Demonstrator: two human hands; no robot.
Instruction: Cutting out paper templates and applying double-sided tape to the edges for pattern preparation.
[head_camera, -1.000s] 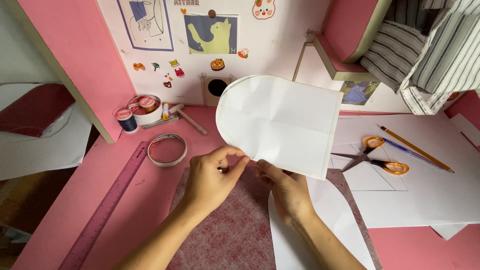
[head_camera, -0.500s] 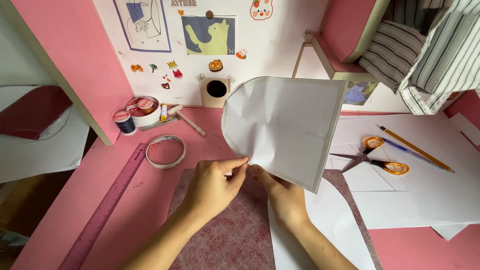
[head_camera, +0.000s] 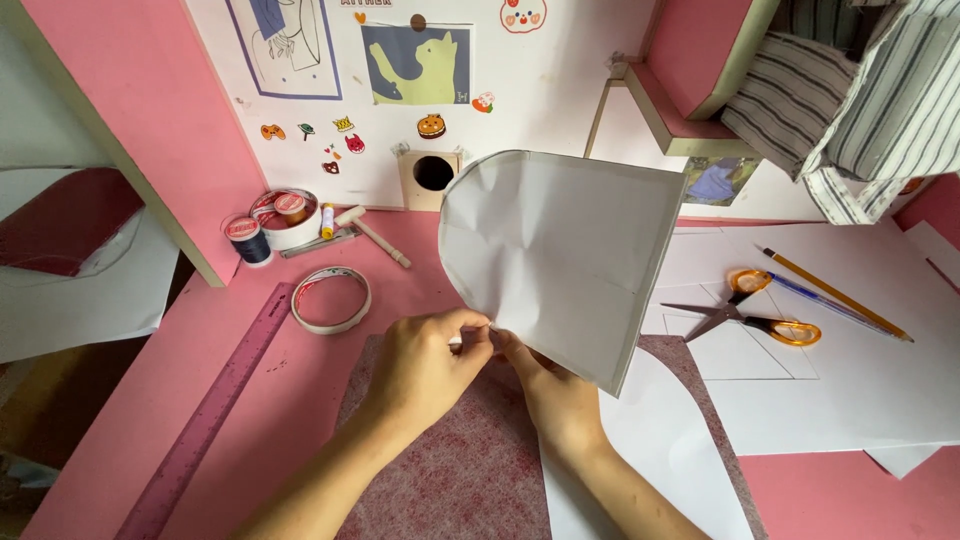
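Both hands pinch the lower corner of a white paper pattern piece (head_camera: 560, 255) with one rounded end, held up tilted above the pink desk (head_camera: 230, 420). My left hand (head_camera: 425, 365) grips the corner from the left, and my right hand (head_camera: 550, 395) grips it from below right. Under the hands lies a piece of pinkish patterned fabric (head_camera: 455, 470), with another white paper shape (head_camera: 655, 455) lying partly over its right side.
Orange-handled scissors (head_camera: 750, 310) and a yellow pencil (head_camera: 835, 295) rest on white sheets at the right. A tape roll (head_camera: 331, 299), a purple ruler (head_camera: 215, 405), thread spools (head_camera: 245, 238) and a white wall panel with stickers sit at left and back. Striped cloth (head_camera: 850, 100) hangs upper right.
The paper piece has been lifted and swung to the right, standing more upright. Both hands stayed at its lower corner.
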